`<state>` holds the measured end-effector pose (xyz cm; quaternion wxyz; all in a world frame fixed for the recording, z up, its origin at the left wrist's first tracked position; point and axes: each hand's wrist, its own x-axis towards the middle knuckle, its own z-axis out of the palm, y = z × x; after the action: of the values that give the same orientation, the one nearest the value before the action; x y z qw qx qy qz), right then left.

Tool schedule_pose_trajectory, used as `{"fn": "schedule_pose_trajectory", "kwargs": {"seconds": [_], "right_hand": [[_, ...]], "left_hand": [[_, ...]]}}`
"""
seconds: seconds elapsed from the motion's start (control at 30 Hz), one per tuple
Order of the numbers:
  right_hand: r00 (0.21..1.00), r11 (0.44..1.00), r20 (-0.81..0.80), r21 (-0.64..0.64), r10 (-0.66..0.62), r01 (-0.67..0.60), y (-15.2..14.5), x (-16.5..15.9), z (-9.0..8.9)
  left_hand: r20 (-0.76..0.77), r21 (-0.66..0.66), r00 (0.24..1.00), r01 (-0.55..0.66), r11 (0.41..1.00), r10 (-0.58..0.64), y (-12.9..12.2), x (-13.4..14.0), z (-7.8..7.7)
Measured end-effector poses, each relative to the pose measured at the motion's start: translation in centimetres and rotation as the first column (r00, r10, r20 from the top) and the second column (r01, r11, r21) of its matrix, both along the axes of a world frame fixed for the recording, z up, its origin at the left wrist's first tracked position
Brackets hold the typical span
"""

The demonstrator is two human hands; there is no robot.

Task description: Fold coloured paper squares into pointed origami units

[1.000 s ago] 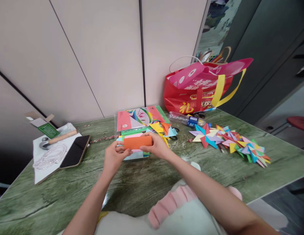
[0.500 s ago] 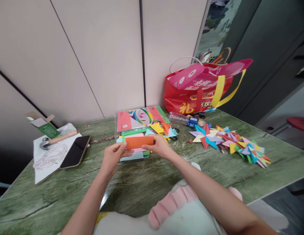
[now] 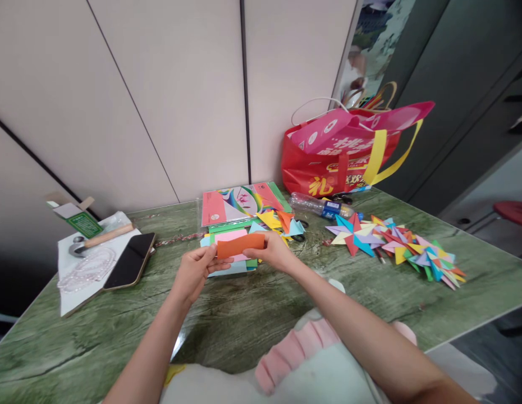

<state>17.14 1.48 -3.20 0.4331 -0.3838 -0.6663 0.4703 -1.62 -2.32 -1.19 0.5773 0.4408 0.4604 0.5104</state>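
An orange strip of paper point(image 3: 241, 245), perhaps folded, is held up level between my two hands. My left hand point(image 3: 196, 268) pinches its left end between thumb and fingers. At the right end, my right hand point(image 3: 274, 252) grips the paper the same way. The strip bows slightly along its length. Behind and beneath it lie sheets of coloured paper point(image 3: 227, 268) in pink, green and light blue, partly covered by the strip and my fingers. Just beyond my right hand are small folded paper pieces point(image 3: 269, 219) in yellow, orange and blue.
A paper pack point(image 3: 239, 203) lies against the wall. Right of it are scissors point(image 3: 300, 237), a plastic bottle point(image 3: 324, 206), a red bag point(image 3: 340, 151) and origami stars point(image 3: 395, 241). At left sit a phone point(image 3: 130, 261), a wooden-handled tool point(image 3: 107, 235), beads point(image 3: 90, 269) and a green box point(image 3: 82, 221).
The left end of the orange paper has dipped slightly and its edge now curves. My left hand's fingers have shifted a little on it. In the far background, a blurred figure has come into sight.
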Motion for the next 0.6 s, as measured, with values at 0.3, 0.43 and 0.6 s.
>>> {"fn": "schedule_pose_trajectory", "kwargs": {"seconds": [0.3, 0.43, 0.6], "right_hand": [[0.997, 0.999, -0.077, -0.039, 0.027, -0.030, 0.14, -0.33, -0.41], [0.996, 0.999, -0.080, -0.025, 0.045, -0.047, 0.10, -0.41, -0.46], [0.991, 0.992, -0.053, 0.042, 0.121, -0.118, -0.23, -0.21, -0.12]], "left_hand": [[-0.066, 0.038, 0.998, -0.019, 0.999, 0.021, -0.16, 0.25, 0.09], [-0.114, 0.061, 0.990, -0.076, 0.995, 0.083, -0.13, 0.34, 0.07], [-0.229, 0.178, 0.945, -0.195, 0.965, 0.233, 0.31, 0.11, -0.49]]}}
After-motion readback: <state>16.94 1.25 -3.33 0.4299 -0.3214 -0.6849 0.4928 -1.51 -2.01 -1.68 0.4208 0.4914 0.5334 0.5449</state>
